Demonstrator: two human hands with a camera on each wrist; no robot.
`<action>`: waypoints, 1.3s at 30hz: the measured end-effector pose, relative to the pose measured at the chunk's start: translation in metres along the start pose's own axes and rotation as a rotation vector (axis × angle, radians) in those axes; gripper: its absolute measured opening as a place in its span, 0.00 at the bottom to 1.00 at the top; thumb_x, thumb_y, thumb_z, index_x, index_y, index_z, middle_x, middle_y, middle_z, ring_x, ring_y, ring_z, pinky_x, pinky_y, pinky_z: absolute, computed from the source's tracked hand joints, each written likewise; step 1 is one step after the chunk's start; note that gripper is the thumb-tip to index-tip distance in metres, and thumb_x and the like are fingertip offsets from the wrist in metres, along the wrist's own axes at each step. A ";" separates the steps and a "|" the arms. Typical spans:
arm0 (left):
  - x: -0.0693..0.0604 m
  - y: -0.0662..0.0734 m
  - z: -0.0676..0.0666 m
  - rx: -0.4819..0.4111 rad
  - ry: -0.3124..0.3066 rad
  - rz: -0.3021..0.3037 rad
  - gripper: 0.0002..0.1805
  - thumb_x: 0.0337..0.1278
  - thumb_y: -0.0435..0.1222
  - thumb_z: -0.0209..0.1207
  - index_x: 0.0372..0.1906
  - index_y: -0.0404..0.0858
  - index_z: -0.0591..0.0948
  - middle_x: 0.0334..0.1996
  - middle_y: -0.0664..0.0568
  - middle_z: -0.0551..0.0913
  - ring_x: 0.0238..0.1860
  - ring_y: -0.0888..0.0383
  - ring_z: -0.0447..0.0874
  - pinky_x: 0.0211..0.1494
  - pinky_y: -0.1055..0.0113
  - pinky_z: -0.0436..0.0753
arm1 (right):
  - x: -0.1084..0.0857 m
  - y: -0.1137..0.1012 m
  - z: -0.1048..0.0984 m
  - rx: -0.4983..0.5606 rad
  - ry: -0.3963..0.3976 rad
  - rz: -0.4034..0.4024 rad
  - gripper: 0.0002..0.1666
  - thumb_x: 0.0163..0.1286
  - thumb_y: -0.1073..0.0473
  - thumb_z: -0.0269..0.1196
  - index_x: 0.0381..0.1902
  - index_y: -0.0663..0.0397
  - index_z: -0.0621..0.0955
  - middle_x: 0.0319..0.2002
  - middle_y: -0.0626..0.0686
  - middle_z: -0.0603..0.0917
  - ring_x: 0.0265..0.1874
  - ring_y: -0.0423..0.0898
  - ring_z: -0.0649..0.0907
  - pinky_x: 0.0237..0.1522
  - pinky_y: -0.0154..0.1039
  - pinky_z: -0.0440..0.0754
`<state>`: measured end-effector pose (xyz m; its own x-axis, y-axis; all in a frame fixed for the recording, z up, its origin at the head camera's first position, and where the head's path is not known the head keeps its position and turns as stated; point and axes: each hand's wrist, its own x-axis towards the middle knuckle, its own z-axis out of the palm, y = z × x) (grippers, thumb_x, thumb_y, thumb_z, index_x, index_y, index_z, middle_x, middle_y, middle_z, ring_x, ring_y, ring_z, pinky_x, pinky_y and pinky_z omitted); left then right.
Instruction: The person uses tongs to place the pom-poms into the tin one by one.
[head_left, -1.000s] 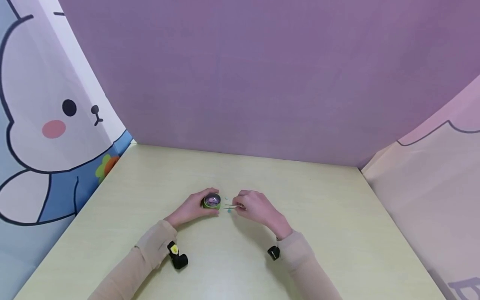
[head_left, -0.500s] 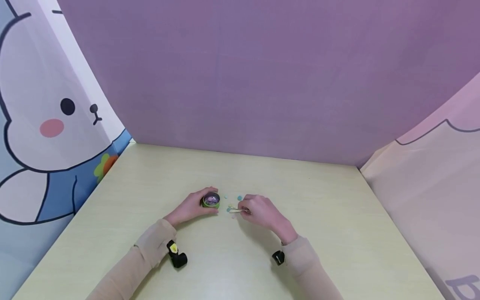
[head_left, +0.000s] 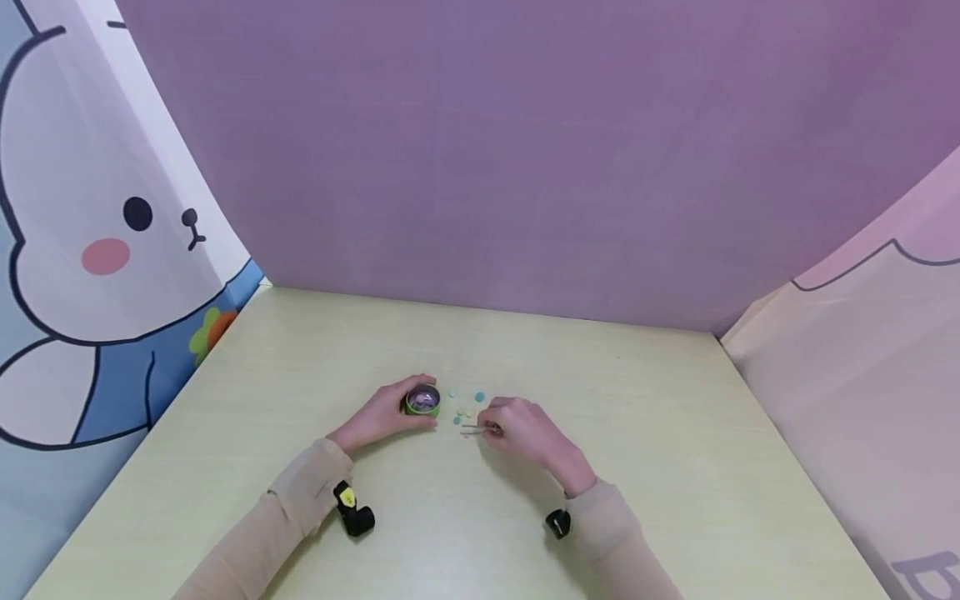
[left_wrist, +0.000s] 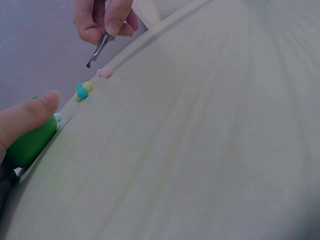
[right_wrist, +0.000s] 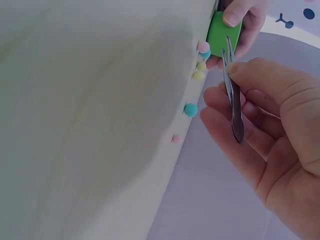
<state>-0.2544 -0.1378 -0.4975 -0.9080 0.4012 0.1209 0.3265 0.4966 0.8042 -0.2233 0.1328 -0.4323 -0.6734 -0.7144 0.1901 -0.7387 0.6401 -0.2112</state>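
My left hand (head_left: 386, 410) grips a small round green container (head_left: 425, 413) with a dark inside; purplish-pink contents show in it. In the left wrist view its green wall (left_wrist: 32, 145) lies under my thumb. To the right, my right hand (head_left: 522, 429) pinches metal tweezers (head_left: 472, 431) whose tips stand apart. The right wrist view shows the tweezers (right_wrist: 233, 100) with nothing visible between their tips. Several small balls lie on the table between the hands: a teal ball (head_left: 480, 397), a yellow ball (head_left: 468, 412), a pale blue ball (head_left: 452, 394) and a pink ball (left_wrist: 105, 72) among them.
The pale wooden table (head_left: 600, 375) runs back to a purple panel (head_left: 487, 167). A printed cartoon sheet (head_left: 112, 217) stands along the left side, and a pale pink sheet (head_left: 862, 375) along the right. Each wrist bears a black camera (head_left: 358, 521).
My right hand has moved right and nearer the person with the tweezers, away from the container, uncovering several balls. My left hand holds the container almost still.
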 end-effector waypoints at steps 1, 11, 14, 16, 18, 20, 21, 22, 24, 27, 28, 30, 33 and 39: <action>0.000 0.000 0.000 0.001 0.000 0.000 0.41 0.49 0.45 0.74 0.69 0.43 0.70 0.68 0.44 0.74 0.66 0.44 0.76 0.72 0.46 0.72 | -0.001 0.000 0.001 0.002 -0.002 0.005 0.07 0.61 0.68 0.66 0.34 0.51 0.87 0.32 0.49 0.87 0.27 0.35 0.76 0.29 0.24 0.75; 0.000 0.000 0.000 -0.005 -0.005 -0.011 0.41 0.49 0.46 0.73 0.69 0.44 0.70 0.69 0.44 0.74 0.67 0.44 0.75 0.73 0.45 0.71 | -0.003 0.003 0.005 0.008 -0.009 0.015 0.07 0.61 0.67 0.65 0.33 0.50 0.87 0.32 0.48 0.87 0.26 0.34 0.73 0.28 0.23 0.71; 0.000 -0.002 0.001 -0.007 -0.005 -0.012 0.41 0.49 0.47 0.73 0.69 0.44 0.70 0.69 0.45 0.73 0.67 0.44 0.75 0.73 0.45 0.71 | -0.004 0.004 0.006 0.014 -0.008 0.016 0.08 0.61 0.67 0.65 0.33 0.50 0.87 0.31 0.48 0.86 0.25 0.34 0.71 0.27 0.23 0.70; 0.000 -0.002 0.001 -0.006 -0.004 -0.011 0.41 0.49 0.47 0.73 0.69 0.44 0.70 0.69 0.45 0.73 0.67 0.44 0.75 0.73 0.46 0.71 | -0.004 0.005 0.006 0.018 -0.005 0.016 0.07 0.61 0.67 0.65 0.33 0.50 0.87 0.31 0.48 0.86 0.25 0.34 0.70 0.27 0.23 0.69; 0.000 -0.003 0.001 -0.006 -0.003 -0.010 0.41 0.49 0.47 0.73 0.69 0.44 0.70 0.69 0.45 0.73 0.67 0.44 0.75 0.73 0.46 0.71 | -0.004 0.005 0.006 0.020 0.000 0.014 0.07 0.61 0.67 0.65 0.33 0.50 0.87 0.30 0.47 0.86 0.25 0.34 0.70 0.27 0.23 0.69; 0.000 -0.003 0.001 -0.005 -0.004 -0.011 0.41 0.49 0.47 0.73 0.69 0.44 0.70 0.69 0.44 0.73 0.67 0.44 0.75 0.73 0.45 0.71 | -0.004 0.006 0.006 0.021 -0.003 0.016 0.07 0.62 0.67 0.65 0.33 0.50 0.87 0.30 0.47 0.86 0.25 0.34 0.70 0.27 0.23 0.68; 0.000 -0.002 0.001 -0.006 -0.004 -0.011 0.41 0.49 0.47 0.73 0.69 0.44 0.70 0.69 0.44 0.73 0.67 0.44 0.75 0.73 0.45 0.71 | -0.004 0.006 0.006 0.020 -0.003 0.015 0.07 0.62 0.67 0.65 0.32 0.50 0.87 0.30 0.46 0.86 0.25 0.34 0.70 0.27 0.23 0.68; 0.000 -0.002 0.001 -0.006 -0.005 -0.012 0.41 0.49 0.46 0.73 0.69 0.44 0.70 0.69 0.44 0.73 0.66 0.44 0.75 0.73 0.45 0.71 | -0.004 0.006 0.006 0.020 -0.005 0.014 0.08 0.62 0.67 0.65 0.32 0.50 0.87 0.30 0.46 0.85 0.25 0.34 0.70 0.27 0.23 0.68; 0.000 -0.001 0.000 -0.007 -0.006 -0.011 0.41 0.49 0.46 0.73 0.69 0.43 0.70 0.69 0.44 0.73 0.66 0.44 0.75 0.73 0.46 0.72 | -0.004 0.006 0.006 0.021 -0.009 0.013 0.08 0.62 0.68 0.65 0.30 0.49 0.87 0.30 0.45 0.85 0.26 0.34 0.70 0.27 0.23 0.68; 0.000 0.000 0.000 -0.006 -0.005 -0.009 0.41 0.49 0.46 0.73 0.69 0.43 0.70 0.69 0.44 0.74 0.66 0.44 0.75 0.72 0.46 0.72 | -0.004 0.006 0.006 0.021 -0.011 0.010 0.08 0.61 0.68 0.65 0.29 0.50 0.86 0.29 0.46 0.85 0.26 0.34 0.70 0.27 0.24 0.69; 0.000 0.000 0.001 -0.004 -0.005 -0.006 0.41 0.49 0.46 0.73 0.69 0.43 0.70 0.68 0.44 0.74 0.66 0.44 0.76 0.72 0.46 0.72 | -0.004 0.006 0.006 0.022 -0.013 0.010 0.08 0.61 0.69 0.64 0.29 0.50 0.86 0.30 0.46 0.85 0.26 0.34 0.70 0.27 0.24 0.69; 0.000 -0.001 0.001 -0.005 -0.003 -0.005 0.41 0.49 0.46 0.73 0.69 0.43 0.70 0.68 0.44 0.74 0.66 0.44 0.76 0.72 0.46 0.72 | -0.004 0.006 0.006 0.019 -0.014 0.008 0.08 0.61 0.69 0.64 0.29 0.50 0.86 0.29 0.46 0.85 0.26 0.34 0.70 0.27 0.24 0.69; 0.001 -0.003 0.001 -0.005 -0.005 -0.006 0.41 0.49 0.47 0.73 0.69 0.43 0.70 0.68 0.44 0.74 0.66 0.44 0.76 0.72 0.46 0.72 | -0.004 0.006 0.006 0.016 -0.016 0.007 0.08 0.61 0.69 0.65 0.29 0.50 0.86 0.29 0.46 0.85 0.26 0.34 0.70 0.27 0.24 0.68; 0.001 -0.003 0.001 -0.010 -0.007 -0.013 0.41 0.49 0.47 0.73 0.69 0.44 0.70 0.67 0.44 0.75 0.65 0.44 0.77 0.71 0.45 0.73 | -0.004 0.006 0.006 0.010 -0.023 0.015 0.08 0.61 0.68 0.66 0.27 0.49 0.85 0.28 0.46 0.84 0.25 0.34 0.69 0.27 0.24 0.68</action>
<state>-0.2560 -0.1379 -0.5005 -0.9104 0.3999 0.1063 0.3118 0.4942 0.8115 -0.2250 0.1372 -0.4402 -0.6833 -0.7113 0.1651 -0.7283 0.6479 -0.2232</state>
